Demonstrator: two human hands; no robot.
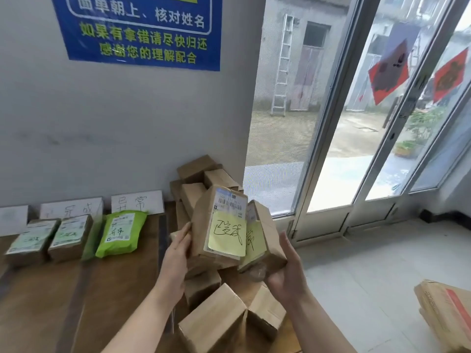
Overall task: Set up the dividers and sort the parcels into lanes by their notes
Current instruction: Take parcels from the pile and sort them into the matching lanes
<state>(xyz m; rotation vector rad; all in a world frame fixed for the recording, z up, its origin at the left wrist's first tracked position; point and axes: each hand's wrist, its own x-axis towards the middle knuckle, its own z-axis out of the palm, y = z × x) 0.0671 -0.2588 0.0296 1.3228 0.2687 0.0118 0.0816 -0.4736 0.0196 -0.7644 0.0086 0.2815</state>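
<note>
Head view over a brown wooden table (122,289) set against a grey wall. The left hand (175,253) grips the left edge of a brown cardboard parcel (204,225) that carries a printed label and a yellow handwritten note, and holds it upright above the table's right end. Its thumb lies along the front edge. The other fingers are hidden behind the box, so how they lie cannot be told. The right hand (288,271) cups a second brown cardboard parcel (267,240), also bearing a yellow note. Its fingers curl under the lower corner and its thumb is raised along the right side. This second parcel stands just behind and to the right of the first, touching it. Beneath both lies a loose pile of plain brown cardboard boxes (214,322), reaching back to the wall. Three white handwritten divider cards (137,201) lean against the wall at the table's far edge. Before them lie two brown labelled boxes (70,236) side by side and, in front of the rightmost card, a green plastic mailer bag (119,234). A blue printed poster (137,29) hangs above, and glass doors (356,123) stand at right.
</note>
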